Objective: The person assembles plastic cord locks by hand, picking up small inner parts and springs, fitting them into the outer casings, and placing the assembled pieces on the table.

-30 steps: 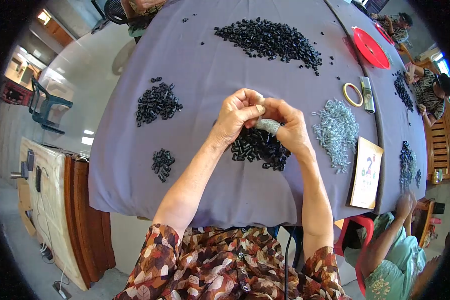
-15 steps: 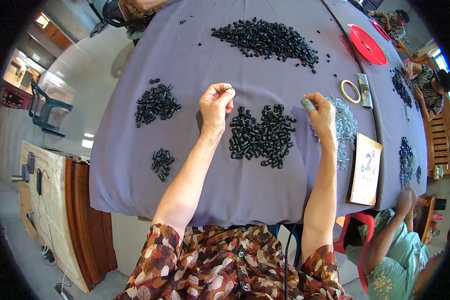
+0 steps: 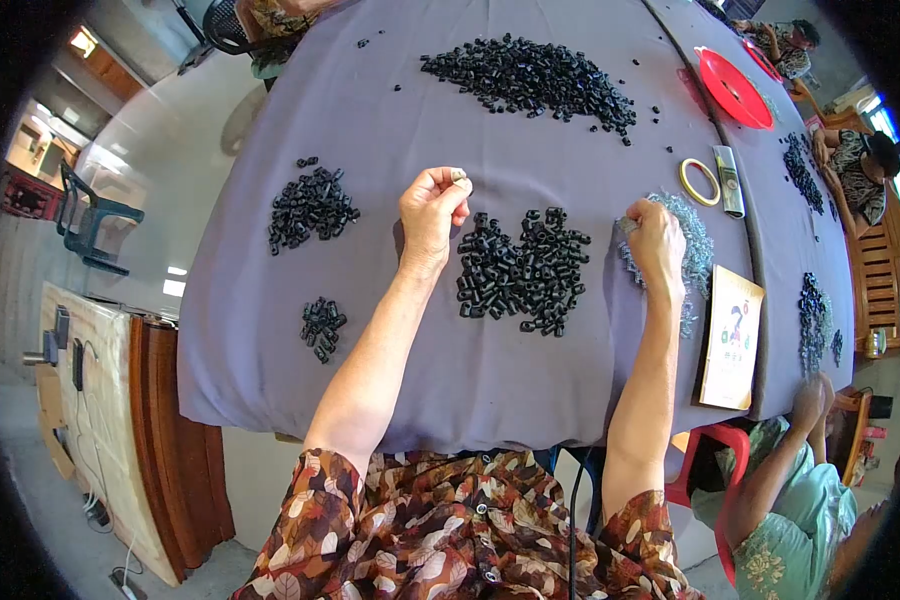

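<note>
Person's sleeves (image 3: 305, 520) are showing nearest, grey cloth (image 3: 240, 300) is covering the table. Small black pile (image 3: 322, 328) is sitting at near left; booklet (image 3: 732, 340) is lying at near right. Central black pile (image 3: 490, 265) is spreading between the forearms. Right hand (image 3: 657, 245) is reaching over the left edge of the clear pile (image 3: 697, 240), fingers bunching downward; can't tell if they're gripping any. Left hand (image 3: 430, 215) is pressing thumb and index tips together above the cloth, maybe pinching something tiny, too small to tell. Left black pile (image 3: 312, 210) is lying beyond the small one. Tape roll (image 3: 684, 180) is lying beside a flat packet (image 3: 729, 182). Large black heap (image 3: 530, 80) and red plate (image 3: 735, 88) are sitting farther off.
</note>
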The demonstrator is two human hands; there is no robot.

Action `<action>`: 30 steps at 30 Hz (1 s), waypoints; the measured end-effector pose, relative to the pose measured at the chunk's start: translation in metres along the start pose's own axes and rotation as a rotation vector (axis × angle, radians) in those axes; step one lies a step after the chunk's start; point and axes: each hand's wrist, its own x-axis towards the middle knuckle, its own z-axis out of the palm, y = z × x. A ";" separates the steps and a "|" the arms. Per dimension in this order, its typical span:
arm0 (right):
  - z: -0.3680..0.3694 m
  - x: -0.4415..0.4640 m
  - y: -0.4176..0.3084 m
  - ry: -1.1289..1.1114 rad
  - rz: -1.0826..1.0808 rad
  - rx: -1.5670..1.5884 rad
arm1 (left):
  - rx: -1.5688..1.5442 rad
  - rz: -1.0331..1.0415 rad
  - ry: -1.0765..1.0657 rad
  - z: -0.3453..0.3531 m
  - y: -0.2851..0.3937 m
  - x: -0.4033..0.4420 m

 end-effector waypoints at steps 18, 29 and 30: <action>0.009 -0.002 0.001 0.011 -0.146 0.007 | 0.014 -0.017 -0.055 -0.002 -0.001 0.001; 0.038 -0.003 -0.037 0.139 -0.310 0.395 | 0.483 -0.020 -0.095 0.004 0.025 -0.005; 0.042 -0.002 -0.036 0.148 -0.309 0.422 | 0.578 0.011 -0.110 0.004 0.031 -0.007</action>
